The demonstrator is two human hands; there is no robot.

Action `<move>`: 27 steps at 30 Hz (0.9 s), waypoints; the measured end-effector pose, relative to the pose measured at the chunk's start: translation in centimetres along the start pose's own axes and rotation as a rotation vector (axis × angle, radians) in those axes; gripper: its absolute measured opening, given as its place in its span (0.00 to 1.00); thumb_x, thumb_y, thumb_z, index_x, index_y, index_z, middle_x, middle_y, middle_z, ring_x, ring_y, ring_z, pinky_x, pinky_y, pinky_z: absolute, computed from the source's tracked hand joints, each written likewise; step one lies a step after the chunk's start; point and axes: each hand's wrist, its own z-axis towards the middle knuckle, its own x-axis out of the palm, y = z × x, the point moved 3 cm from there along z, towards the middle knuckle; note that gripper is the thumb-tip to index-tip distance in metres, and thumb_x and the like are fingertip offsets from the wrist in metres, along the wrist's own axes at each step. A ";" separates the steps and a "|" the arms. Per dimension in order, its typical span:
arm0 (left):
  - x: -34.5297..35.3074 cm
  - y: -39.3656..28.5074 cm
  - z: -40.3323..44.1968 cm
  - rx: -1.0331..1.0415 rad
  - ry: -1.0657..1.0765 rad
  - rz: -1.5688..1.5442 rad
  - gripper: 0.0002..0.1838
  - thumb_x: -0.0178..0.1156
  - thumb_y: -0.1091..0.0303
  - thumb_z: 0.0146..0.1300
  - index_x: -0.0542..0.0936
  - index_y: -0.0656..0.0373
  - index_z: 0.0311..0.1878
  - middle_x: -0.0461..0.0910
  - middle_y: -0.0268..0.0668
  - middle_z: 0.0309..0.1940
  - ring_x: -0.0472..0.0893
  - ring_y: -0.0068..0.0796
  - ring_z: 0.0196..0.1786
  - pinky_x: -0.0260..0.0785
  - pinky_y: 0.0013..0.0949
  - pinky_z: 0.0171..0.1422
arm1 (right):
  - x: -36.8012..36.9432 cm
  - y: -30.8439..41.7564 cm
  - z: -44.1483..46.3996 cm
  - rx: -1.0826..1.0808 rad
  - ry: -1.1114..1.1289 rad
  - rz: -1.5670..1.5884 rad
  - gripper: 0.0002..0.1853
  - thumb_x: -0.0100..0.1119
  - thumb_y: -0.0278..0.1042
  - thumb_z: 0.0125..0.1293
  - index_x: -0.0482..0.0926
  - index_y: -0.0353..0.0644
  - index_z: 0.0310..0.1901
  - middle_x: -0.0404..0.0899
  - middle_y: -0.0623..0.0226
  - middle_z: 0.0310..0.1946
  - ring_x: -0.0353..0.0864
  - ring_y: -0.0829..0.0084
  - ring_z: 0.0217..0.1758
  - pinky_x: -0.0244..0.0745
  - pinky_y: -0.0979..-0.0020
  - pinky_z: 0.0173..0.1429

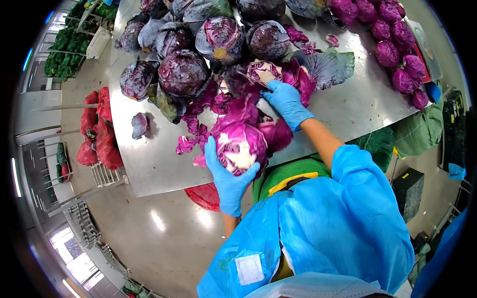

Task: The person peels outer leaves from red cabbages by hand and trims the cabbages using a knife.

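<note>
Across the steel table (159, 171), dark cabbages (184, 73) lie unstripped, bright cabbages (387, 53) stripped; the left hand (229, 184) grips a part-stripped cabbage (243, 144), while the right hand (289, 104) touches leaves (304, 84), its hold unclear.

Silver-grey worktop (164, 171), dark purple cabbages (183, 73) veined paler, bright magenta cabbages (387, 53), a magenta-and-white marbled cabbage (241, 149), sky-blue gloves (287, 103), red mesh sacks (105, 141), blue gown (343, 213) with a white patch (249, 269).

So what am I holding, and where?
Your blue-gloved left hand holds a round purple cabbage by its left and near edges. I can't tell if your blue-gloved right hand grips the pale-centred purple cabbage piece beyond.
</note>
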 end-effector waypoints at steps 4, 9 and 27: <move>-0.6 0.2 0.9 0.003 0.022 -0.056 0.70 0.83 0.60 0.38 0.44 0.63 0.79 0.51 0.51 0.77 0.55 0.44 0.78 0.47 0.44 0.81 | -5.0 2.8 -1.3 -0.094 0.001 -0.166 0.39 0.54 0.66 0.66 0.66 0.47 0.70 0.81 0.57 0.36 0.83 0.53 0.34 0.76 0.55 0.35; 0.9 0.4 2.8 0.039 0.016 0.187 0.69 0.83 0.56 0.39 0.47 0.66 0.78 0.52 0.54 0.76 0.54 0.47 0.78 0.50 0.44 0.80 | -6.0 6.8 -5.8 -0.247 0.126 0.105 0.33 0.53 0.60 0.71 0.65 0.54 0.73 0.79 0.53 0.26 0.83 0.56 0.27 0.76 0.60 0.33; 2.4 0.4 2.3 0.023 -0.042 0.263 0.70 0.82 0.47 0.37 0.50 0.72 0.76 0.58 0.60 0.72 0.61 0.55 0.74 0.56 0.45 0.77 | -3.7 5.7 -2.1 -0.411 0.121 0.056 0.22 0.47 0.56 0.73 0.82 0.54 0.56 0.84 0.58 0.30 0.84 0.56 0.33 0.77 0.55 0.38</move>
